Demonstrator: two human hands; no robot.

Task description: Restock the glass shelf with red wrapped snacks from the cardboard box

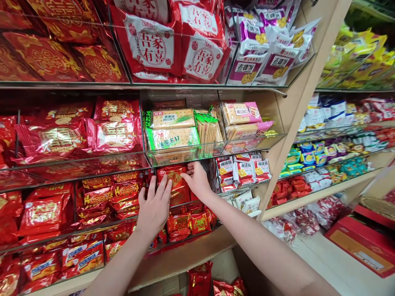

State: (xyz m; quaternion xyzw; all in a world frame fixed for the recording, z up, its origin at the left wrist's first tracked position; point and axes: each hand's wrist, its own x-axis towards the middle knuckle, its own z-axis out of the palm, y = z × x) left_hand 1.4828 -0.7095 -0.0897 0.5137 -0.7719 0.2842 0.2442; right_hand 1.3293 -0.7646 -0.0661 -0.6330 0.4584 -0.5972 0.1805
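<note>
A shiny red snack packet point(174, 190) with gold print stands in a clear-fronted compartment of the lower shelf. My left hand point(154, 205) lies at its left side, fingers stretched out and a little apart, the tips against the packet. At the packet's upper right is my right hand point(196, 181), its thumb on the front and its fingers bent at the edge, pinching it. Just above both hands are green-wrapped crackers point(173, 137). Below the packet sit small red packets point(189, 224).
Clear shelf fronts point(216, 150) run close above my hands. Red-and-white packets point(242, 169) lie to the right, pink-red packets point(114, 130) to the left. An opened carton point(160, 269) with red packets stands below; a red box point(364, 242) rests on the floor at right.
</note>
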